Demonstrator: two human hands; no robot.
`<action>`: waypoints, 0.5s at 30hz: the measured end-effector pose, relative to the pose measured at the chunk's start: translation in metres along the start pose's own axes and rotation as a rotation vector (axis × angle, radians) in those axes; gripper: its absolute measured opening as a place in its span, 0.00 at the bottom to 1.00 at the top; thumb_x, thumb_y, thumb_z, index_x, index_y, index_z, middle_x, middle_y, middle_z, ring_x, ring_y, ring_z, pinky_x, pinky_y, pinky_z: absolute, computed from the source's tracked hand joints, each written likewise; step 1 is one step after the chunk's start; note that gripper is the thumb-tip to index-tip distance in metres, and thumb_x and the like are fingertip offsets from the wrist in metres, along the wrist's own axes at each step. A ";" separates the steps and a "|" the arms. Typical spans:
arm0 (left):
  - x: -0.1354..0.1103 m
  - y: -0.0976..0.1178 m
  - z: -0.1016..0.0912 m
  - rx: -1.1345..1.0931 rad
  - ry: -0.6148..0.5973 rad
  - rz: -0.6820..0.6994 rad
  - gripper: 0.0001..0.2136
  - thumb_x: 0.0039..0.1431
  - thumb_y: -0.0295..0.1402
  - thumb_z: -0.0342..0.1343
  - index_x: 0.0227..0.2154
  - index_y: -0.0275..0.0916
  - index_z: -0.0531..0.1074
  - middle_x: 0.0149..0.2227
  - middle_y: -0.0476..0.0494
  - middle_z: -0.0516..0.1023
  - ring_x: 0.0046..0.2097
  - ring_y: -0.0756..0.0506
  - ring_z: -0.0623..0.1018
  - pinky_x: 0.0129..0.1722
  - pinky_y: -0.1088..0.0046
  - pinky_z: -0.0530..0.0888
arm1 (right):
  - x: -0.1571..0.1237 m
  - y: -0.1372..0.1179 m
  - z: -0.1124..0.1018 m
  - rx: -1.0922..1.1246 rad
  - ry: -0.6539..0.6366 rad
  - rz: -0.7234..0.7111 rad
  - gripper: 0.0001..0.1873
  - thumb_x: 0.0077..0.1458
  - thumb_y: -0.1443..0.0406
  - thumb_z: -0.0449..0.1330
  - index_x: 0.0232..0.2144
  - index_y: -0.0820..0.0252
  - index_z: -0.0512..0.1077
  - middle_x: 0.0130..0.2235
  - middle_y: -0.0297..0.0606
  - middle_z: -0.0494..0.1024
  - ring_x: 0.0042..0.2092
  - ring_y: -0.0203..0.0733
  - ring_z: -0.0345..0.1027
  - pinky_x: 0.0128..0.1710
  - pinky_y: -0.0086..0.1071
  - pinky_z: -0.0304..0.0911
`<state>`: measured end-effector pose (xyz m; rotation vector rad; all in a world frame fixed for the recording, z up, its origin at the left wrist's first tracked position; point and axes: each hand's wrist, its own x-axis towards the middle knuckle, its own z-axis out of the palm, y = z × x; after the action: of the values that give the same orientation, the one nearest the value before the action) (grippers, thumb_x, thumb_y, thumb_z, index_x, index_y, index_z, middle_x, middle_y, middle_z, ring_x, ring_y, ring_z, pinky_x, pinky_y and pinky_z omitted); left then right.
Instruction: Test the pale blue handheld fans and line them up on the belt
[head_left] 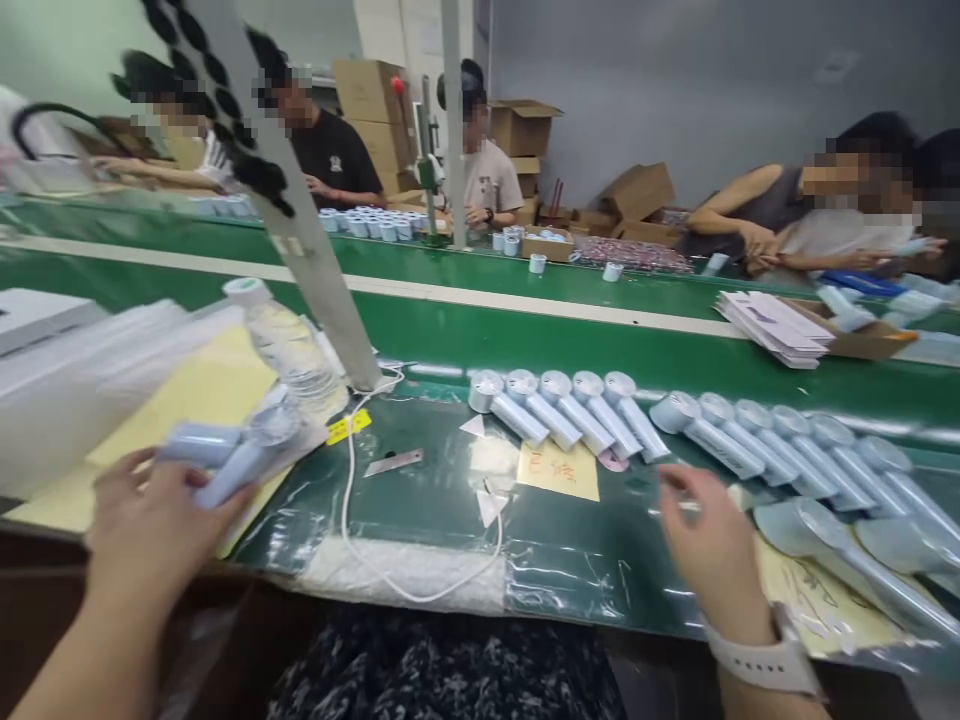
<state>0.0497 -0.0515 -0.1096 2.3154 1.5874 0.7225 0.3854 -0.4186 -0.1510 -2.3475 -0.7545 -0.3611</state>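
Note:
On the left, my left hand (157, 510) is closed around light-blue, plastic-wrapped devices (244, 465), each with a tubular handle; a round head shows on one. There seem to be two, but blur and my fingers hide part of them. They are over yellow paper (202, 390), beside a clear bottle (289, 340) with a white cap. My right hand (709, 540) hovers over the bench's right side, fingers loosely curled, with nothing visible between them. Near it stand a row of similar wrapped devices (592, 415) and a second row (787, 440). More devices (840, 550) lie nearer me.
A white cable (349, 500) loops across the green bench (442, 500) near a blade (394, 462) and a yellow note (559, 470). A metal post (322, 270) rises at left. Beyond the belt (525, 340), several people work among small white-blue parts (375, 222) and cardboard boxes (367, 100).

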 end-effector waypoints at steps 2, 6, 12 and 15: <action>-0.006 -0.006 0.002 0.119 -0.022 -0.006 0.17 0.53 0.45 0.61 0.32 0.38 0.64 0.62 0.29 0.53 0.66 0.18 0.56 0.64 0.37 0.57 | -0.001 -0.051 0.031 0.152 -0.325 -0.094 0.15 0.62 0.62 0.49 0.42 0.59 0.75 0.42 0.46 0.81 0.42 0.51 0.75 0.44 0.41 0.68; -0.016 -0.021 0.009 0.104 0.073 0.147 0.13 0.56 0.41 0.59 0.35 0.38 0.65 0.60 0.31 0.57 0.63 0.23 0.62 0.64 0.43 0.59 | -0.004 -0.123 0.072 0.032 -0.675 -0.275 0.09 0.63 0.65 0.53 0.39 0.59 0.73 0.39 0.43 0.79 0.40 0.48 0.74 0.39 0.36 0.64; -0.033 -0.021 0.002 0.244 -0.062 0.034 0.16 0.53 0.41 0.54 0.40 0.35 0.73 0.58 0.25 0.60 0.60 0.23 0.66 0.62 0.43 0.63 | -0.007 -0.138 0.095 0.037 -0.693 -0.300 0.03 0.60 0.72 0.55 0.37 0.62 0.69 0.39 0.49 0.76 0.38 0.53 0.70 0.31 0.36 0.49; -0.030 -0.001 -0.001 0.316 -0.188 -0.071 0.29 0.58 0.53 0.48 0.49 0.33 0.74 0.52 0.23 0.65 0.58 0.19 0.67 0.56 0.40 0.67 | -0.008 -0.128 0.099 0.151 -0.685 -0.241 0.05 0.60 0.73 0.52 0.33 0.60 0.65 0.36 0.46 0.74 0.37 0.52 0.69 0.31 0.36 0.45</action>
<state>0.0398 -0.0787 -0.1167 2.4366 1.7913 0.2407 0.3083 -0.2771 -0.1663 -2.2336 -1.3320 0.4202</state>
